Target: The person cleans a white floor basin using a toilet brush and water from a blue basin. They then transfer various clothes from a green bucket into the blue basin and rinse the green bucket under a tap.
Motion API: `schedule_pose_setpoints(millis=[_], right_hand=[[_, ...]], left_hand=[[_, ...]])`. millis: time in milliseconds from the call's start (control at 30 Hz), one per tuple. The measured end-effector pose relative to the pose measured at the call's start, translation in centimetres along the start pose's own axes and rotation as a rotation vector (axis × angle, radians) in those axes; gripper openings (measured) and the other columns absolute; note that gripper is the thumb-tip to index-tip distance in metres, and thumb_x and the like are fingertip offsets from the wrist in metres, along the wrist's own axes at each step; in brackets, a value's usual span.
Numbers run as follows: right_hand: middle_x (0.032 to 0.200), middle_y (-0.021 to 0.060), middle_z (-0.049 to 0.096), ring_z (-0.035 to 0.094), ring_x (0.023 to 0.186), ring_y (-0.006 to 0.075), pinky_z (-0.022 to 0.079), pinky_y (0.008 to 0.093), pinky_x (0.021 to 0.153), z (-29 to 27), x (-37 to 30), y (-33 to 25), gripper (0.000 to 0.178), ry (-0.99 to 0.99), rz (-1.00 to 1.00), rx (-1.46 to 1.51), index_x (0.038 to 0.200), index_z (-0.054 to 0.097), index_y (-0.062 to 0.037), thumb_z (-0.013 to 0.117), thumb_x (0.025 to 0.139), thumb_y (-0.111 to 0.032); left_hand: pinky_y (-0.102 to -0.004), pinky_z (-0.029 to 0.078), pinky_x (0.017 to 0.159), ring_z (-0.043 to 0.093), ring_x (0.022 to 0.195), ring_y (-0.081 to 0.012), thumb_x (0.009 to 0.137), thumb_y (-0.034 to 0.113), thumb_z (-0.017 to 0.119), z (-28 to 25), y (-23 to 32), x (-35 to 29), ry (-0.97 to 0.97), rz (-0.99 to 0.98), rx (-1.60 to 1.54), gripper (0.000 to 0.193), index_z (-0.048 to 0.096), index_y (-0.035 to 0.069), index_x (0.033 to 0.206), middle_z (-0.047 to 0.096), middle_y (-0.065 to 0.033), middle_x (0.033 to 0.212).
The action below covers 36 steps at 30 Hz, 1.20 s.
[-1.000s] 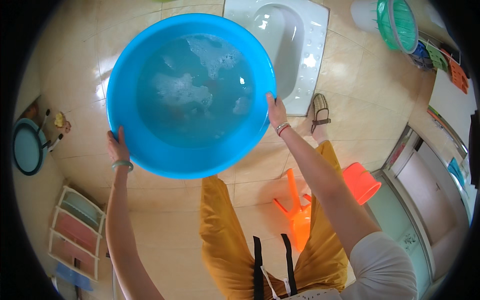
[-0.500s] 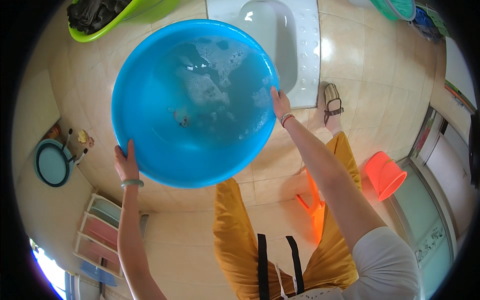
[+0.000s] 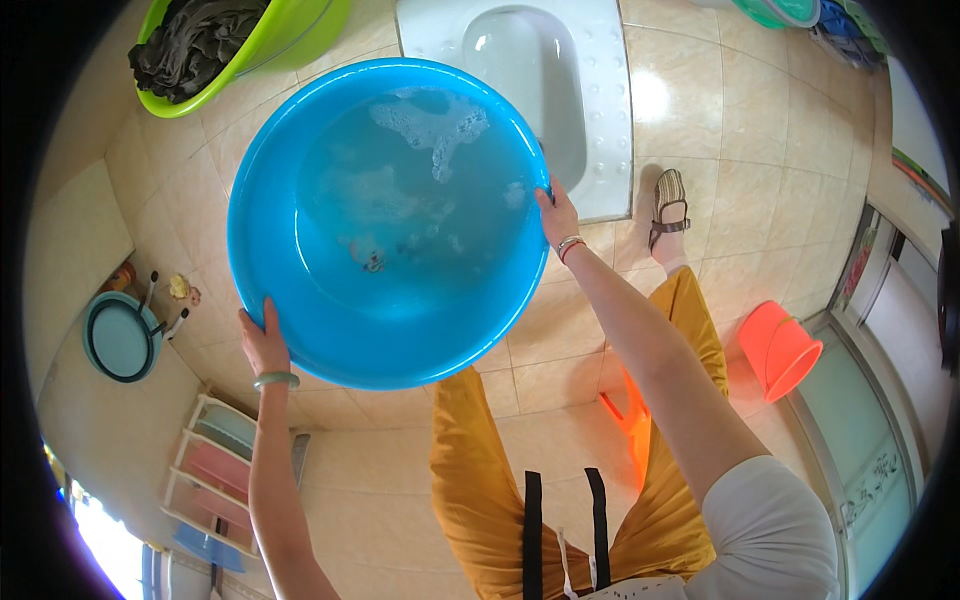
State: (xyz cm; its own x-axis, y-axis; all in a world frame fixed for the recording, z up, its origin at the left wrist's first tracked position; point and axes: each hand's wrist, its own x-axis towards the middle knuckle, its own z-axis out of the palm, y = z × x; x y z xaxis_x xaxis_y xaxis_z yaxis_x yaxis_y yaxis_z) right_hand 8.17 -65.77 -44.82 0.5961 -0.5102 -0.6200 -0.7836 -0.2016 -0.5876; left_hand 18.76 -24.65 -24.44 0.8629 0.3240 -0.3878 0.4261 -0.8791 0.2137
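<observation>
Both of my hands grip the rim of a large round blue basin point(image 3: 265, 215). Cloudy water point(image 3: 400, 220) with patches of white foam point(image 3: 435, 125) pools toward its far right side, and the near left of the basin floor shows bare. My left hand point(image 3: 265, 343) holds the near left rim, thumb over the edge, fingers outside. On the right side, my right hand point(image 3: 557, 212) clasps the rim with its thumb on top. A small patterned spot point(image 3: 372, 261) shows through the water. The basin overlaps the near left edge of a white squat toilet point(image 3: 612, 150).
A lime green tub point(image 3: 300, 40) with dark wet cloth point(image 3: 195, 45) stands at the far left. At the right are a coral bucket point(image 3: 778, 350) and sliding door. An orange stool point(image 3: 632, 425) is by my legs. Blue-grey basins point(image 3: 122, 338) and a shelf rack point(image 3: 212, 470) line the left wall.
The foam on the water has shrunk and shifted. The basin and both hands sit slightly lower in the picture, and the whole view has shifted a little too. Both hands keep their hold.
</observation>
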Motion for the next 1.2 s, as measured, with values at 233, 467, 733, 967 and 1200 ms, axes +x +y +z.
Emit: schedule_pose_setpoints(millis=[233,467,733,967,1200], right_hand=[[0.113,0.017,0.058,0.057,0.102,0.0308,0.044,0.0368,0.088,-1.8,0.0,-1.4,0.048,-0.195,0.13,0.03,0.134,0.039,-0.0142,0.049,0.089,-0.03],[0.11,0.0179,0.059,0.057,0.102,0.0293,0.044,0.0356,0.088,-2.9,0.5,-0.9,0.054,-0.266,0.149,0.028,0.135,0.038,-0.0115,0.05,0.088,-0.035],[0.115,0.0139,0.059,0.055,0.107,0.0247,0.044,0.0325,0.088,-7.9,3.3,-4.4,0.055,-0.304,0.091,-0.058,0.126,0.05,-0.0076,0.047,0.087,-0.047],[0.131,0.0139,0.046,0.053,0.109,0.0289,0.047,0.0422,0.088,-19.7,14.1,-25.9,0.054,-0.319,-0.021,0.715,0.14,0.027,-0.0162,0.041,0.093,-0.039],[0.126,0.0226,0.044,0.052,0.105,0.038,0.045,0.0472,0.092,-27.1,24.5,-44.4,0.066,-0.307,-0.189,1.176,0.136,0.025,-0.0052,0.036,0.092,-0.052]], left_hand=[[-0.0443,0.046,0.067,0.06,0.078,-0.0375,0.089,0.04,0.051,-0.4,0.9,-0.3,0.01,0.01,-0.02,0.045,0.051,-0.002,0.103,0.061,-0.0226,0.088],[-0.0457,0.045,0.066,0.059,0.078,-0.0393,0.089,0.037,0.051,-0.8,1.2,-0.4,0.005,0.021,0.003,0.042,0.05,-0.004,0.1,0.06,-0.0252,0.089],[-0.0455,0.047,0.07,0.059,0.085,-0.0403,0.09,0.036,0.051,-0.7,2.7,-0.6,-0.033,0.01,-0.003,0.048,0.046,-0.004,0.115,0.059,-0.0275,0.097],[-0.0464,0.047,0.072,0.058,0.087,-0.0437,0.09,0.036,0.049,-0.4,2.5,-1.0,0.005,-0.036,0.011,0.06,0.036,-0.008,0.128,0.059,-0.0288,0.1],[-0.0473,0.047,0.072,0.059,0.087,-0.0422,0.091,0.037,0.046,-1.7,4.3,-1.2,-0.069,-0.106,0.036,0.056,0.037,-0.005,0.128,0.059,-0.0282,0.1]])
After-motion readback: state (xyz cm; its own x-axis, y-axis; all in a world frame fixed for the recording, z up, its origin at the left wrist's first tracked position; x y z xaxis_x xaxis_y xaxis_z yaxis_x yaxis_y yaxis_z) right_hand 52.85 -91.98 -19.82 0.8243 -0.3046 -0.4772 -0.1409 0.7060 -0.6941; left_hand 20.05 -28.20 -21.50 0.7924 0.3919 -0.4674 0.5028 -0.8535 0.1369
